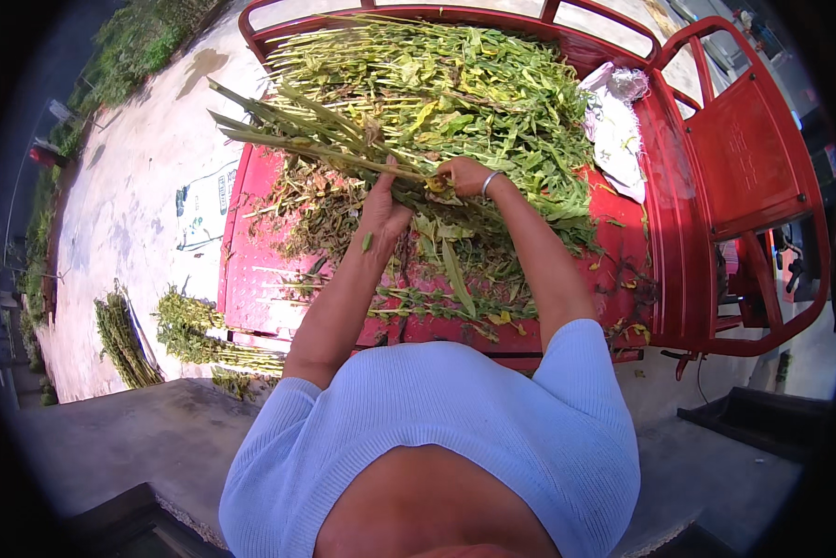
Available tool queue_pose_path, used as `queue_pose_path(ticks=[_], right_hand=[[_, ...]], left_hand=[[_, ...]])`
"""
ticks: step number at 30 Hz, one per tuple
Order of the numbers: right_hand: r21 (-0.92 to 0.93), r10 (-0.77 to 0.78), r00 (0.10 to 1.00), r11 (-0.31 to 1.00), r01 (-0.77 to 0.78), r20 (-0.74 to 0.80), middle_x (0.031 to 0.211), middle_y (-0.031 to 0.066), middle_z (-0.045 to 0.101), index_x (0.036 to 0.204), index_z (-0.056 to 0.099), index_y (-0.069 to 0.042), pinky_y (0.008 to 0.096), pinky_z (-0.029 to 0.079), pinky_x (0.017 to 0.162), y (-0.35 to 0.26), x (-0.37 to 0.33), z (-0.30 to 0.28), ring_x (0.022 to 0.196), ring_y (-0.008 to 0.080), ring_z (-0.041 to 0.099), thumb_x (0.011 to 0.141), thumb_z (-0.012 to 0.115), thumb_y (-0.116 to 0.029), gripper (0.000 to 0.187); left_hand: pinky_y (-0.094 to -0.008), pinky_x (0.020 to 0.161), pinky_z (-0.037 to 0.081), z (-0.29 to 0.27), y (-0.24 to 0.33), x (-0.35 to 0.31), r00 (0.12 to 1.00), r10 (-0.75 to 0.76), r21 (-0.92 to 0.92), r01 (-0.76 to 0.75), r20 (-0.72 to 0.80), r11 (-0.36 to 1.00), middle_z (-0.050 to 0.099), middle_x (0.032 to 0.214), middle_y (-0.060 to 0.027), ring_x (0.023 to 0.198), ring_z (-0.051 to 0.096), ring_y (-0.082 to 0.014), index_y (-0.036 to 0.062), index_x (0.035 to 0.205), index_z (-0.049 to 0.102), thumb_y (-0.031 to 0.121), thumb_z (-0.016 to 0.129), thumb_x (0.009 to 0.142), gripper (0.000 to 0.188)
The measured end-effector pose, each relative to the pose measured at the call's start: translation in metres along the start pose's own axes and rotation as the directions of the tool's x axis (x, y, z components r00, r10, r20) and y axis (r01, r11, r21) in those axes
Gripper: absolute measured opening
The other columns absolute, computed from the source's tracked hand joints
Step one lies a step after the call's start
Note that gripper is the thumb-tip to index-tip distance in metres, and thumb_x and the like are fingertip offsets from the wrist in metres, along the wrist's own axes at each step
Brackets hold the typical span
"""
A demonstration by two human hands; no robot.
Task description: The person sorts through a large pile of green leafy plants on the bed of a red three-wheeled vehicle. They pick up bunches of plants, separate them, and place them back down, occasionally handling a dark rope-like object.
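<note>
A bundle of cut green plant stalks [311, 139] is held above the red cargo bed, its bare ends pointing to the far left. My left hand [385, 209] grips it from below, thumb up along the stalks. At the bundle's leafy part, my right hand [464, 175] has its fingers bent and closed on the stalks beside a yellowish bit; the fingertips are partly hidden. Under and beyond both hands lies a large heap of leafy stalks [437, 84]. Dry brown leaves [320, 219] are scattered below the bundle.
The red cargo bed [241, 265] has a rail at the back and a red seat-back panel [748, 153] on the right. A white sack [615, 139] lies at its right side. Smaller stalk bundles [125, 339] lie on the ground at left, near a flat printed sack [204, 209].
</note>
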State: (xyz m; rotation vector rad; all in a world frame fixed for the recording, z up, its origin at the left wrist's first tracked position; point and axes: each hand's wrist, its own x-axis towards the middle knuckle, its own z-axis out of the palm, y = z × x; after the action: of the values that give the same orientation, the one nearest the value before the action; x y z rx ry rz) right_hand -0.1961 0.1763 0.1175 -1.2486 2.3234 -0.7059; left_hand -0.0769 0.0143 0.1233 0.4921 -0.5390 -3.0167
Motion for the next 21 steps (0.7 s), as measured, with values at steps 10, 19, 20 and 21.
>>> queue_pose_path(ticks=[10, 19, 20, 21], right_hand=[[0.087, 0.022, 0.996, 0.996, -0.015, -0.084, 0.089, 0.0138, 0.066, 0.105, 0.063, -0.010, 0.0371, 0.048, 0.074, -0.034, -0.017, 0.010, 0.083, 0.0302, 0.062, 0.065, 0.056, -0.003, 0.041], [-0.104, -0.022, 0.926, 0.994, -0.018, -0.376, 0.096, 0.0098, 0.063, 0.110, 0.057, -0.015, 0.0394, 0.049, 0.073, -0.032, -0.046, 0.034, 0.088, 0.0290, 0.061, 0.069, 0.069, -0.017, 0.043], [-0.160, -0.055, 0.899, 0.987, -0.017, -0.435, 0.099, 0.0097, 0.062, 0.111, 0.055, -0.015, 0.0404, 0.048, 0.074, -0.038, -0.049, 0.037, 0.091, 0.0292, 0.060, 0.069, 0.070, -0.019, 0.045], [-0.154, -0.062, 0.839, 0.988, -0.026, -0.540, 0.109, 0.0087, 0.058, 0.118, 0.052, -0.017, 0.0414, 0.045, 0.078, -0.052, -0.054, 0.035, 0.100, 0.0279, 0.056, 0.068, 0.072, -0.024, 0.054]], left_hand=[[-0.0410, 0.098, 0.041, -0.004, 0.000, -0.028, 0.975, 0.070, 0.319, -0.137, 0.213, 0.938, 0.044, 0.131, -0.0099, 0.115, 0.047, -0.0234, 0.0139, 0.131, 0.039, 0.021, 0.058, 0.089, 0.047], [-0.0385, 0.089, 0.046, 0.021, -0.021, -0.057, 0.959, 0.258, 0.489, -0.280, 0.115, 0.826, 0.053, 0.116, -0.0058, 0.100, 0.053, -0.0187, 0.0086, 0.128, 0.044, 0.013, 0.067, 0.081, 0.053], [-0.0373, 0.084, 0.048, 0.019, -0.021, -0.056, 0.965, 0.245, 0.464, -0.261, 0.097, 0.847, 0.054, 0.112, -0.0054, 0.098, 0.055, -0.0179, 0.0079, 0.125, 0.046, 0.011, 0.066, 0.081, 0.049], [-0.0362, 0.078, 0.050, 0.015, -0.019, -0.053, 0.968, 0.237, 0.433, -0.249, 0.081, 0.866, 0.055, 0.107, -0.0050, 0.095, 0.056, -0.0170, 0.0073, 0.121, 0.048, 0.010, 0.066, 0.081, 0.044]])
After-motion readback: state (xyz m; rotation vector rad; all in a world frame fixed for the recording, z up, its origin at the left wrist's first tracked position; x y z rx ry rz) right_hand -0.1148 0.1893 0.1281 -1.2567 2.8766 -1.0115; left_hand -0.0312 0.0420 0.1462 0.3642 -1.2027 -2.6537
